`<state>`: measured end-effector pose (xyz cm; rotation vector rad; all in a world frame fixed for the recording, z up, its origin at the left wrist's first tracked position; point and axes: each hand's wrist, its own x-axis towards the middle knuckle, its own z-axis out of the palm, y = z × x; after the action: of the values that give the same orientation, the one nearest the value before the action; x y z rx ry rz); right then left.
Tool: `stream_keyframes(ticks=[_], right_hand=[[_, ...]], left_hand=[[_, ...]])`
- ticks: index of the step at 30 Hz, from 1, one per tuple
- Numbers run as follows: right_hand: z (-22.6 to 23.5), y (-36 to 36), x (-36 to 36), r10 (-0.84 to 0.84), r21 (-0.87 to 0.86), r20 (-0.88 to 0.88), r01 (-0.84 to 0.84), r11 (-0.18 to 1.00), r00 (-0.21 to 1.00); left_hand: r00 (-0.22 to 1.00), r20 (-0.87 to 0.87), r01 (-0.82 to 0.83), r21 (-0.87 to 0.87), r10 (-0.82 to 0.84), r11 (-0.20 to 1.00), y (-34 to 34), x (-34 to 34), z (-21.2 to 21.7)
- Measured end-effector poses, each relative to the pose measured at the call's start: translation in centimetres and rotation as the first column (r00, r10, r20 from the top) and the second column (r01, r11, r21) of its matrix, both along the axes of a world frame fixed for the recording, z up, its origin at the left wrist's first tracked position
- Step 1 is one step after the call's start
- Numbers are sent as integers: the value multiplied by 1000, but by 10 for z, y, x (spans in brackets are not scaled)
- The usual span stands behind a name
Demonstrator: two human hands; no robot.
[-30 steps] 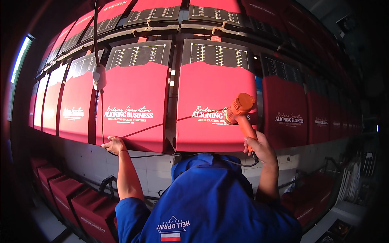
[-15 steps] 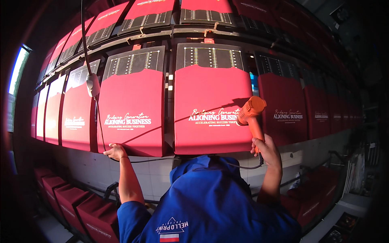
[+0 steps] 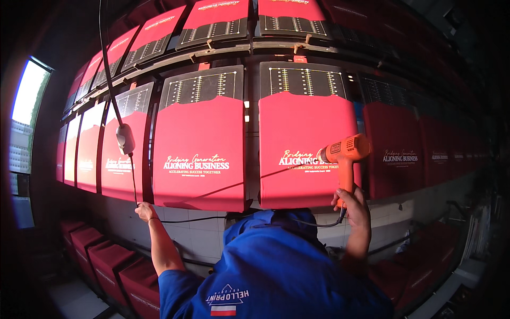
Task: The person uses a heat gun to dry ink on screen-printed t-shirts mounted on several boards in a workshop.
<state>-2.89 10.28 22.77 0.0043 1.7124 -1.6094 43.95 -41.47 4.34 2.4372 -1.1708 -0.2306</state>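
The right hand (image 3: 353, 206) sits at four o'clock, forearm upright, its grip wrapped round the handle of an orange heat gun (image 3: 348, 151). The gun is at three o'clock before red cloth (image 3: 305, 125), nozzle toward nine. At eight o'clock, the left hand (image 3: 144, 211) pinches a black cable (image 3: 133, 178), arm outstretched.

A bright window (image 3: 33, 106) is glowing at the left edge. Across the top, a far row of red-covered boards (image 3: 215, 13) is running beyond a long rail (image 3: 231, 51), and a small peg (image 3: 209, 44) is sticking up beside that rail. At the lower left, more red-draped blocks (image 3: 111, 258) are standing in a line; dark red ones (image 3: 422, 255) are sitting in shadow at the lower right. Pale tiles (image 3: 197, 232) are showing between.
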Motion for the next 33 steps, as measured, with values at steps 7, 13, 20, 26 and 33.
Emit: stream_keyframes(ticks=[7, 13, 20, 26, 33], right_hand=[[-2, -163, 89, 324, -246, 58, -301, 921, 944], [4, -256, 164, 198, -30, -37, -199, 980, 980], [4, -295, 200, 77, 30, -80, -75, 997, 994], [7, -308, 214, 46, 143, -102, -31, 989, 994], [5, -315, 217, 63, 111, -106, -51, 993, 992]], left_hand=[[999, 48, 6, -32, -5, 999, -149, 122, 22], [997, 71, -41, -17, 42, 999, -288, 215, 11], [770, -388, -562, -36, 507, 826, -329, 196, -47], [775, -45, -630, 1, 630, 776, -335, 168, -90], [518, 349, -746, -264, 781, 612, -362, 178, -129]])
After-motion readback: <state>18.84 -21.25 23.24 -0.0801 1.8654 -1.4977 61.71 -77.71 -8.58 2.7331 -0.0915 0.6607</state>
